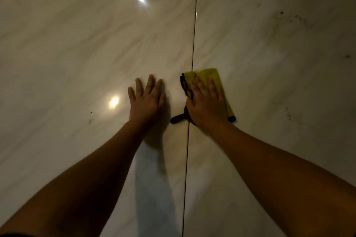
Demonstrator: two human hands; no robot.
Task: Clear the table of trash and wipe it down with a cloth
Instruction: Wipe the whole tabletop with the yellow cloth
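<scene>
Cloth (211, 73): yellow, black-edged, folded to a narrow pad, lying on the table (77, 44) just right of the seam (194, 34) that splits the marble top. Black loop (177, 118) trails out at the pad's 7 o'clock, across the seam.

Right hand (207, 104): laid flat on the cloth, fingers straight and together, pressing down rather than gripping. Nothing curled round the fabric that I can see; the thumb side is partly hidden against the black edge.

Left hand (146, 100): palm down on bare marble just left of the seam, fingers spread, holding nothing. Looks like a brace.

Cloth's long axis runs roughly 11 to 5 o'clock, in line with the right forearm. Fabric shows beyond the fingertips at 12 and along the hand's outer side at 4.

Grime: dark specks (283, 15) well off at the right hand's 1 o'clock; a fainter patch (289, 113) at 3 o'clock. Both on the right slab, so the right hand is the nearer one.

Judgement: no trash in view; wiping stage. Next stroke likely pushes outward toward 1 o'clock, the pad's broad side leading.
</scene>
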